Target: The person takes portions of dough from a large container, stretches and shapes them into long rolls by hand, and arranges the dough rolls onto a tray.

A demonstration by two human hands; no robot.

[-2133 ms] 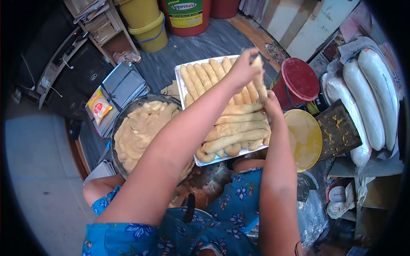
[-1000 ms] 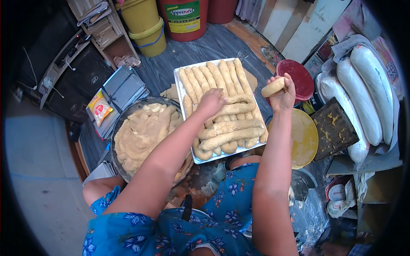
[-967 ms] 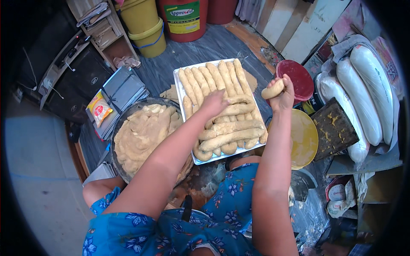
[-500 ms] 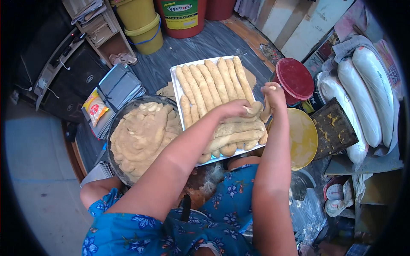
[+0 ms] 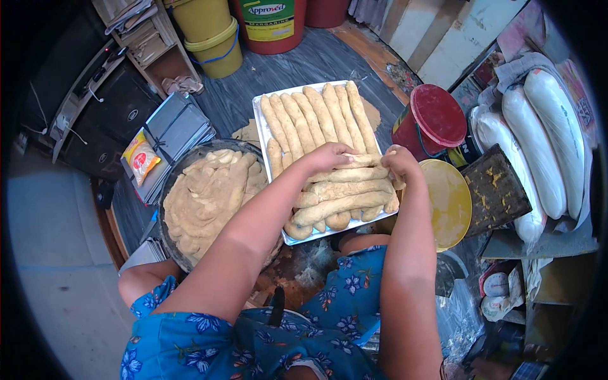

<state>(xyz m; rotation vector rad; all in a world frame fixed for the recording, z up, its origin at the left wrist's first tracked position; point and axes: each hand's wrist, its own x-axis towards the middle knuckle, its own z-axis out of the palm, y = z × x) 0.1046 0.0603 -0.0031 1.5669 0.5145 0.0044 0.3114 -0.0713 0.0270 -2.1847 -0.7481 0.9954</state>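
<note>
Over a white tray [image 5: 259, 119], a strip of dough [image 5: 365, 161] stretches crosswise between my two hands. My left hand [image 5: 330, 157] pinches its left end, and my right hand [image 5: 403, 164] closes round the right end near the tray's right edge. Beneath and nearer me, several dough strips [image 5: 345, 206] lie crosswise on others. The far half of the tray holds a row of long dough ropes [image 5: 310, 117], side by side and pointing away from me. Left of the tray, a wide dark basin [image 5: 166, 237] is filled with a large mass of soft dough [image 5: 209, 193].
At the right stand a lidded red bucket [image 5: 437, 117], a yellow bucket [image 5: 451, 202] and a stained dark pan [image 5: 497, 190]. Long white plastic-wrapped rolls [image 5: 535, 145] lie beyond them. Stacked grey trays [image 5: 180, 123] with a small packet [image 5: 140, 158] sit far left, near yellow buckets [image 5: 215, 54].
My right hand has come down toward me and my left hand has shifted slightly up. The dough, bunched and hanging before, is now stretched crosswise over the tray.
</note>
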